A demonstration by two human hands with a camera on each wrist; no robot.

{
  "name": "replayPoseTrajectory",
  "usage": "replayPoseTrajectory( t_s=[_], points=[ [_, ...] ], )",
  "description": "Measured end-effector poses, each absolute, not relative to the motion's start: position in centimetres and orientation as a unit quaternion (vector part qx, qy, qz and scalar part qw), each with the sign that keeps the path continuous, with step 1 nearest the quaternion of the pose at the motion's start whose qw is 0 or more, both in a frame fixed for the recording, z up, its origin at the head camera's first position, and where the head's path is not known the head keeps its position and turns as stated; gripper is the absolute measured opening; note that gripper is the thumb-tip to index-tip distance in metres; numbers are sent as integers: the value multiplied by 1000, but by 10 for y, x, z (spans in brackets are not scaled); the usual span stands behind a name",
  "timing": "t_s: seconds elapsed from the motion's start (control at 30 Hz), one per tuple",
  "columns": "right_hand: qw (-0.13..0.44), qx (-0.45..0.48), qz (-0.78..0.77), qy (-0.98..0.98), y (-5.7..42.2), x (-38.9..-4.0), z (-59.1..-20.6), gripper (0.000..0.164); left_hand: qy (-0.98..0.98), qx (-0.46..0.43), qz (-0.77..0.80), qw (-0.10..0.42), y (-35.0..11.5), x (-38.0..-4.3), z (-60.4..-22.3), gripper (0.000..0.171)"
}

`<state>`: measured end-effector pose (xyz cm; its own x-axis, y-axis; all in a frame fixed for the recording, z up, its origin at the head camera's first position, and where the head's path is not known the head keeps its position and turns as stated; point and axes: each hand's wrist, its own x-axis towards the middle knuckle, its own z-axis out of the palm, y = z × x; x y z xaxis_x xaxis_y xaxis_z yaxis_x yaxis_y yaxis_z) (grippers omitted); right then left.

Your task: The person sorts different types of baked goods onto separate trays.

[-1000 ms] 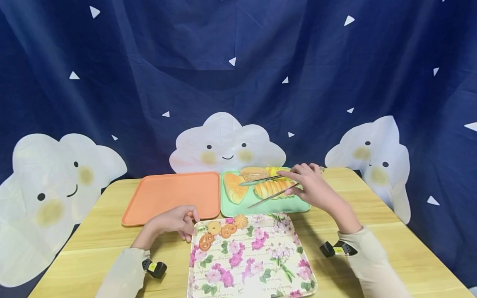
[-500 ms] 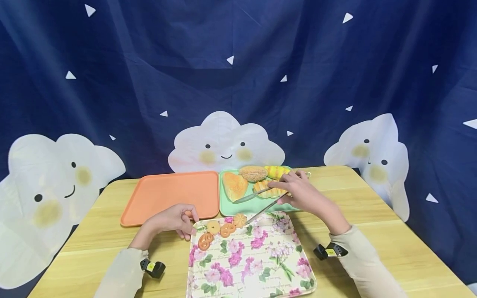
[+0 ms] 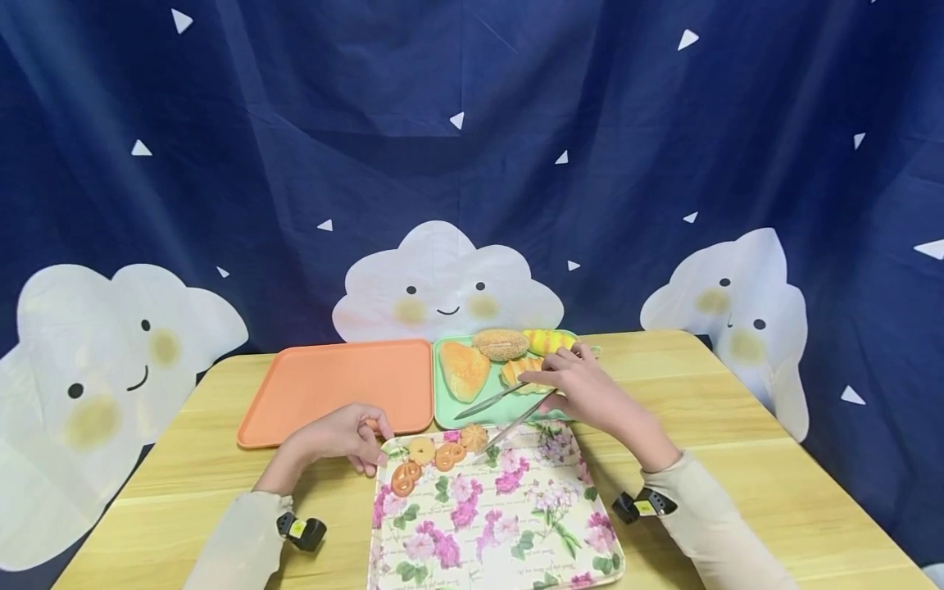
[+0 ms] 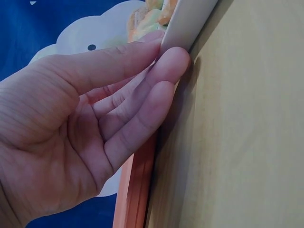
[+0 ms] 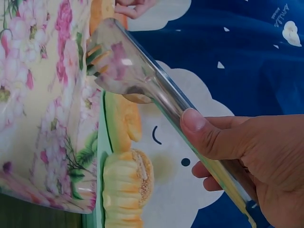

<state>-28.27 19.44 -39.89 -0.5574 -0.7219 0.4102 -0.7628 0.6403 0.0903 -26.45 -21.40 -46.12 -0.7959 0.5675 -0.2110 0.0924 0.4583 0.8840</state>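
My left hand pinches the far left corner of the floral tray; the left wrist view shows thumb and fingers on its pale rim. In my right hand is a pair of metal tongs, held with the arms spread. One tong tip is beside a flower-shaped cookie on the floral tray, and the other arm is over the green tray. A ring-shaped cookie, a pretzel and a second pretzel lie near that cookie.
On the green tray lie a triangular bread, a seeded bun, a yellow bread and a striped roll, partly behind the right hand. An orange tray stands left of it. A blue curtain hangs behind the wooden table.
My right hand has brought the tongs down and left, from over the striped roll on the green tray to the flower-shaped cookie. The left hand has stayed at the tray corner.
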Motion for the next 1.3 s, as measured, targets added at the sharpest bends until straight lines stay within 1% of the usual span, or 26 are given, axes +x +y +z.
replayPoseTrajectory(
  t_s=[0.3,0.63,0.87,1.1,1.3],
  points=[
    [245,430,35,-868,188,-284,-403,49,817,205,479,245,-216,-264,-461,25],
    [245,430,30,-869,186,-283,-404,40,816,201,480,252,-217,-265,-462,25],
    [270,443,25,-855,184,-282,-404,39,814,203,481,255,-217,-265,-463,25],
    [281,445,11,-850,184,-281,-403,38,815,207,477,253,-217,-266,-464,24],
    [310,448,16,-838,186,-279,-401,37,811,212,483,254,-215,-266,-464,24]
  ],
)
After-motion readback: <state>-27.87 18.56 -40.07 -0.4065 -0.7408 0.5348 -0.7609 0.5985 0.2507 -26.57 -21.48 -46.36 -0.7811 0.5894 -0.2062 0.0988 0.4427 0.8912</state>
